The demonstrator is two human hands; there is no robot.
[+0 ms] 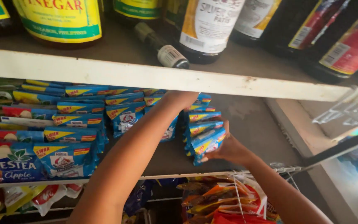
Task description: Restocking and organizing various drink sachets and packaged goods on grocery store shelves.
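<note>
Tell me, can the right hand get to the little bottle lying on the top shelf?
Probably yes. The small bottle lies near the shelf's front edge with open space before it. But the right hand sits a shelf lower, pressed against blue packets, so it must let go first.

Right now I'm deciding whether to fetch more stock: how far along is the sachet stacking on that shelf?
Done: blue sachet rows fill the shelf's left side. In hand: the right hand steadies a stack of blue sachets, while the left hand reaches behind it, fingers hidden. Left: bare shelf to the right remains unfilled.
</note>
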